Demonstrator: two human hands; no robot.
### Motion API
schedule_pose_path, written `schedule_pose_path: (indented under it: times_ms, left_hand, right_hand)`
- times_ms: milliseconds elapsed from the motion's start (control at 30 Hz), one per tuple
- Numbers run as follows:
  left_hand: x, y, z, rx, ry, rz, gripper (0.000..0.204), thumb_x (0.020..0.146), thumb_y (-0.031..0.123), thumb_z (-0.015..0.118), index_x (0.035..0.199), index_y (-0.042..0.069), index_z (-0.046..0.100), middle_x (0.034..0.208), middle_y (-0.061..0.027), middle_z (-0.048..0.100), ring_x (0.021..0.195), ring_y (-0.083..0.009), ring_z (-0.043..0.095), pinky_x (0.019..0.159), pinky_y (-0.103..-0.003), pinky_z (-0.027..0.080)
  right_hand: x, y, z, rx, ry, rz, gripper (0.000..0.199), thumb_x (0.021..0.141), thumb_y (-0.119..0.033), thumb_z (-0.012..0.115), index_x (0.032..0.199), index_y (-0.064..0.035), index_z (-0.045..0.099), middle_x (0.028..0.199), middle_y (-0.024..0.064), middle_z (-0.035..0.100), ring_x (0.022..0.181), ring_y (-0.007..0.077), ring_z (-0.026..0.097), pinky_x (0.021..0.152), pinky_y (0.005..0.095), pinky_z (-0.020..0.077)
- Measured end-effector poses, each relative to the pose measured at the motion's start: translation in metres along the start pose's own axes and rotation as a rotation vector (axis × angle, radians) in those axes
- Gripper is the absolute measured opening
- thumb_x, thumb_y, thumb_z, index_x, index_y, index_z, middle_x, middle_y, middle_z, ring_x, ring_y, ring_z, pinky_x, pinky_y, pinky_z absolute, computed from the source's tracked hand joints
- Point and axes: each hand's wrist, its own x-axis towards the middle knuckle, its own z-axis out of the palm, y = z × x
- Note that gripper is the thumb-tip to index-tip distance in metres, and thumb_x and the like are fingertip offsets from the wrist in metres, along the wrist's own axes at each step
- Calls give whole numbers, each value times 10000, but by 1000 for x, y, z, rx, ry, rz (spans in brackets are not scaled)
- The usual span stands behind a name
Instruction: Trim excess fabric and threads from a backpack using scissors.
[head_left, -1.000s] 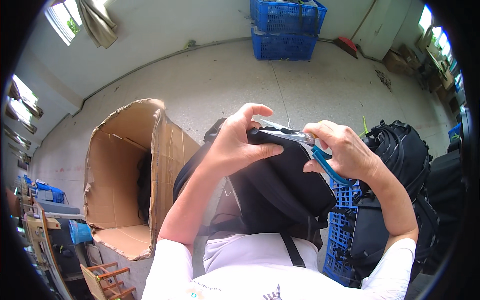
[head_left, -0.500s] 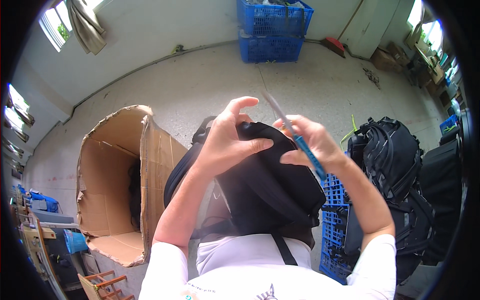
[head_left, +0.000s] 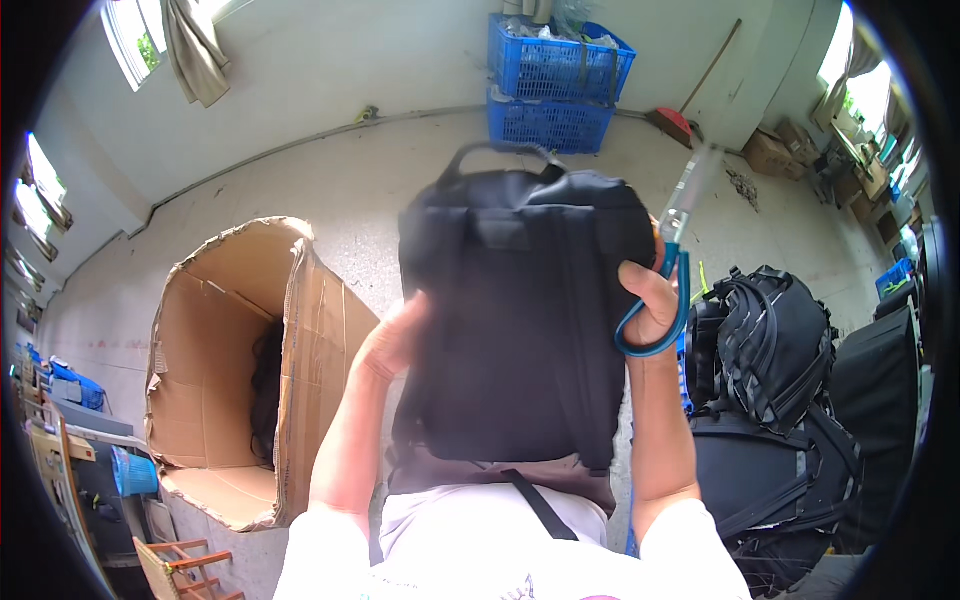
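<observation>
A black backpack [head_left: 500, 330] stands before me at my lap, its broad panel toward me and its loop handle at the top. My left hand [head_left: 393, 338] is pressed to its left side, slightly blurred, with the fingers mostly hidden behind the edge. Against the right side is my right hand [head_left: 652, 298], gripping the bag's edge. That same hand carries scissors [head_left: 678, 243] with blue handles, one loop around the thumb side and the blades pointing up and away to the right.
On the left stands a large open cardboard box [head_left: 225, 370] with something dark inside. Several black backpacks [head_left: 775, 350] are piled at the right by a blue crate. Stacked blue crates [head_left: 555, 80] stand at the far wall, near a red dustpan [head_left: 672, 124]. A wooden stool [head_left: 185, 570] is lower left.
The backpack has been lifted and turned so its broad panel faces me. My hands have moved apart from its top to its two sides; the scissors have swung outward to the right.
</observation>
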Motion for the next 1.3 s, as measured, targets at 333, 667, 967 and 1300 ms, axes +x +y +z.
schedule_pose_path:
  times_ms: [333,667,967,1300]
  left_hand:
    - [-40,128,64,893,-199,377,224,654,38,738,852,-2,643,734,7,613,679,-59,537,624,-213,451]
    - [-8,74,89,1297,-595,25,291,627,27,771,886,2,642,656,51,571,612,-17,430,547,-203,374]
    - [-5,59,93,1258,-706,55,287,630,76,707,893,-18,644,687,-41,625,605,-71,526,537,-230,423]
    - [-10,53,85,1281,-622,38,272,622,85,705,870,-10,648,670,-40,626,586,-79,531,541,-236,437]
  right_hand:
    - [-98,0,-68,-446,-47,326,412,703,-119,695,1054,35,544,915,54,613,747,122,581,639,230,466]
    - [-43,-96,-42,-1343,-533,72,706,593,-483,769,1067,-27,513,760,71,491,643,181,486,593,283,420]
    - [-27,-95,-29,-1539,-831,75,661,552,-464,776,1006,-43,546,723,74,492,616,194,485,582,295,413]
    - [-25,-90,-26,-1591,-923,-43,547,622,-433,747,943,-37,550,658,84,490,555,201,481,546,306,418]
